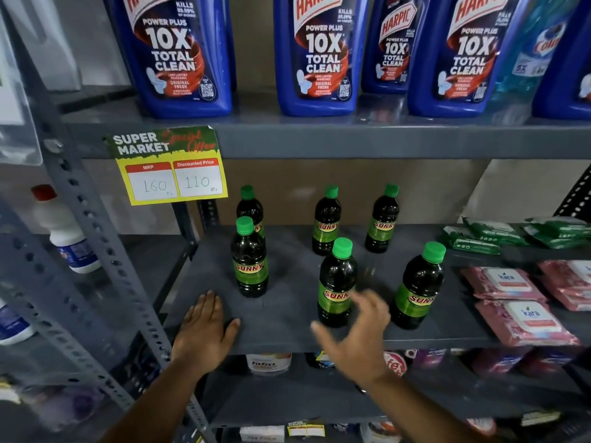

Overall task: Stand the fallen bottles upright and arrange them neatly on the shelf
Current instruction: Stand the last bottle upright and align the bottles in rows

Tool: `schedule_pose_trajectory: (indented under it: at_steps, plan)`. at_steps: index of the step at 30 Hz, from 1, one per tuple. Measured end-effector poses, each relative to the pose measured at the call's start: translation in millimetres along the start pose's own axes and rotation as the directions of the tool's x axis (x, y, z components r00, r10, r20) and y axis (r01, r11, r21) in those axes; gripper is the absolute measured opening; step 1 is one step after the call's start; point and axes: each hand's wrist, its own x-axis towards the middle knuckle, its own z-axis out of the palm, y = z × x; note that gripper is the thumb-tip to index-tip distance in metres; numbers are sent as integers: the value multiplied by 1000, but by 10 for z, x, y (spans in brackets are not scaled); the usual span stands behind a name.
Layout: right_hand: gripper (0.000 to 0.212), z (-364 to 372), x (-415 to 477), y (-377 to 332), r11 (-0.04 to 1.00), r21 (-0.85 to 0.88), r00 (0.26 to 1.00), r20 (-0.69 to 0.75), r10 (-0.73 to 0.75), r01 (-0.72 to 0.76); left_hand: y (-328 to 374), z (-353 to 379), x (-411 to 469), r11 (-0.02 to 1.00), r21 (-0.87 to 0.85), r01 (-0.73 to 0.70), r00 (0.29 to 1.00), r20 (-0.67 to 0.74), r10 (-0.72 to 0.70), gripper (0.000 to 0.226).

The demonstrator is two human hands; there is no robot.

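- all six green-capped bottles [336, 282] you can see stand upright on the grey shelf [287, 334]: three toward its back, three nearer the front edge; none lies fallen.
- what looks left is tidying: the rows are loose and unevenly spaced.
- your left hand [204, 327] lies flat and open on the front edge, holding nothing.
- your right hand [358, 327] is blurred, fingers spread, empty, just before the middle front bottle.
- pink wipe packs [518, 302] crowd the right end; a price tag [169, 167] hangs from the shelf above.

Bottles [251, 260] read SUNNY; jugs [172, 52] HARPIC; price tag [169, 166] 160, 110.
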Motion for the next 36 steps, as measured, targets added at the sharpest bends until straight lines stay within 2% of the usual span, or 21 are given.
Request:
schedule_pose_trajectory:
  at_steps: [2,3,4,6,9,11,15,19,24,28,36]
  plan:
    - [62,118,-110,-125,964,50,956,125,-264,260,-26,-13,4,1000,-20,-21,1000,16,21,74]
    - [57,216,-97,-206,945,84,917,228,-328,317,-44,-24,6,999,-30,-29,999,24,30,71]
    - [58,319,-44,-305,946,122,886,330,-325,301,-56,-41,10,999,-34,-34,999,31,35,68]
    - [66,539,143,-508,978,177,865,467,-183,111,-72,-67,-1,998,-39,-41,998,42,43,63]
    - [85,864,521,-695,960,198,831,553,56,-196,-56,-84,-48,997,-58,-45,999,3,45,66]
    - [92,1025,766,-753,937,194,803,583,129,-291,-45,-80,-73,998,-39,-39,999,-33,37,78]
    - [79,1229,959,-734,928,119,729,657,192,-352,-65,-34,-39,999,-19,-28,999,-39,27,71]
    - [71,1214,897,-676,916,110,710,670,219,-386,-62,-18,-39,999,-23,-41,996,-76,39,100]
    - [70,1016,678,-702,929,125,692,703,164,-347,-57,-36,-46,998,-42,-40,998,-54,38,82]
    - [70,859,496,-710,945,128,706,697,129,-300,-46,-46,-50,999,-30,-44,998,-40,42,62]
    - [70,768,403,-756,953,124,703,703,111,-275,-40,-60,-69,998,-42,-49,998,-34,48,61]
